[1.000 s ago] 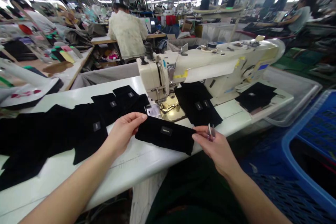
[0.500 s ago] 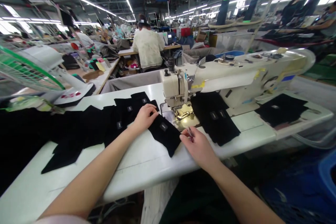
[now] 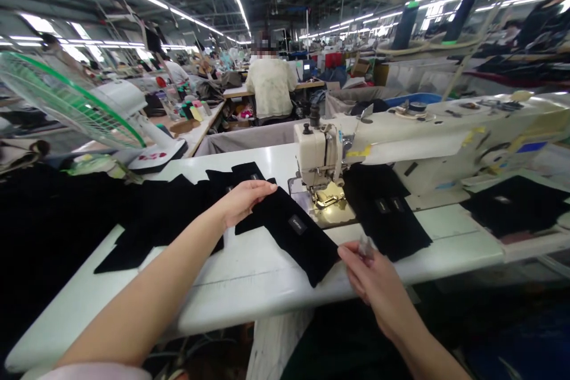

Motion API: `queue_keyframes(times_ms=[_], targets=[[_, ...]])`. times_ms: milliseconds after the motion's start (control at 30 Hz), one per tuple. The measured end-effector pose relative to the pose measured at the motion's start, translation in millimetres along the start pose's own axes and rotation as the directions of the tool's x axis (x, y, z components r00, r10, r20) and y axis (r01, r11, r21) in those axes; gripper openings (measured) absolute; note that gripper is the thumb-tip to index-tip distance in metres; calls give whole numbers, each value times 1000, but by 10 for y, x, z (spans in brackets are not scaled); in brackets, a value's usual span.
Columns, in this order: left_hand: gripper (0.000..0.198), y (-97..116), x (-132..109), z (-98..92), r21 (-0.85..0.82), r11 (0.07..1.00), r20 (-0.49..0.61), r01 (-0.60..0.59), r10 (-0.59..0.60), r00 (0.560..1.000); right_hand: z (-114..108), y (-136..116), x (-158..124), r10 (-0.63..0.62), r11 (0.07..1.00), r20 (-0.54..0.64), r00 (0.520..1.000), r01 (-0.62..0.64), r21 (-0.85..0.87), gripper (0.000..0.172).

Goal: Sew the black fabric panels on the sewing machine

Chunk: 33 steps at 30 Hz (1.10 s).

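A black fabric piece (image 3: 312,253) with a small dark label (image 3: 297,224) is stretched between my two hands, in front of the sewing machine (image 3: 321,151). My left hand (image 3: 240,200) pinches its upper left corner between thumb and fingers. At the lower right corner, my right hand (image 3: 376,276) grips the edge with its fingertips. A small metal tool, which looks like thread snips (image 3: 366,247), also sits in that hand. The machine's presser foot (image 3: 327,199) stands just beyond the piece, apart from it.
Labelled black pieces (image 3: 385,214) lie right of the needle area, and another (image 3: 512,205) is farther right. Black fabric (image 3: 155,211) covers the white table's (image 3: 214,297) left side. A green-rimmed fan (image 3: 80,101) stands back left. A person (image 3: 271,86) sits ahead, facing away.
Both hands have lifted the fabric piece slightly and pulled it tauter, toward me. My left hand has risen off the neighbouring pieces. The view has shifted left.
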<state>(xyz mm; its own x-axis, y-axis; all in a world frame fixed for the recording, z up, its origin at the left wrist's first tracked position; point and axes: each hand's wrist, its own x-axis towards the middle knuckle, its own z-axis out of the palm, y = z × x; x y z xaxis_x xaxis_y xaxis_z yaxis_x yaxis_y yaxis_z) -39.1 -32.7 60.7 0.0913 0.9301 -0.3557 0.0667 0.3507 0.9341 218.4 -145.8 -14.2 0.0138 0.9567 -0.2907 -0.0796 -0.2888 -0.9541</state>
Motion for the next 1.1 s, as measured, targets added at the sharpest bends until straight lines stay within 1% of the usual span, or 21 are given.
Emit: queue_keyframes(times_ms=[100,200,367,533,600,633,700,767,800,867,900,967,1000,1033,1100], targets=[[31,-58,40,112,-54,999,61,5,-1,998,-98,74,-78,28,999,-41,999,-27,42,50],[35,-103,74,209,-17,1000,90,-4,5,996,-175,96,-128,39,998,-63,997,-37,42,52],[33,-103,116,334,149,986,79,-69,58,995,-224,16,-164,53,998,-61,997,-51,42,54],[34,-81,178,400,148,986,72,-74,64,995,-251,-4,-115,43,992,-67,997,-34,123,57],[35,-71,193,406,149,986,77,-73,62,995,-271,-6,-95,49,993,-66,997,-41,112,52],[35,-66,196,408,149,986,82,-74,63,995,-281,-13,-90,48,996,-61,997,-43,83,47],[34,-62,196,415,144,987,78,-75,64,995,-299,-40,-93,20,999,-50,999,-22,-37,38],[32,-73,207,434,137,987,51,-88,82,995,-302,-77,-111,-57,977,-55,997,45,-206,31],[30,-88,224,448,150,982,28,-113,110,994,-297,-93,-123,-106,955,-53,993,87,-283,28],[25,-136,287,483,263,940,-1,-217,225,974,-268,-108,-146,-180,917,-46,983,151,-370,26],[23,-169,332,502,357,891,10,-280,296,955,-247,-104,-155,-194,907,-35,980,165,-386,25],[22,-239,435,538,554,746,71,-370,400,914,-201,-69,-168,-184,903,-19,983,161,-398,24],[23,-273,486,555,629,676,103,-385,418,903,-181,-41,-172,-179,901,-21,984,156,-404,24],[24,-301,532,569,685,622,125,-380,413,902,-165,-9,-176,-185,897,-22,983,159,-412,23],[24,-338,599,591,749,562,141,-352,383,913,-153,59,-186,-224,881,-1,975,202,-427,19]])
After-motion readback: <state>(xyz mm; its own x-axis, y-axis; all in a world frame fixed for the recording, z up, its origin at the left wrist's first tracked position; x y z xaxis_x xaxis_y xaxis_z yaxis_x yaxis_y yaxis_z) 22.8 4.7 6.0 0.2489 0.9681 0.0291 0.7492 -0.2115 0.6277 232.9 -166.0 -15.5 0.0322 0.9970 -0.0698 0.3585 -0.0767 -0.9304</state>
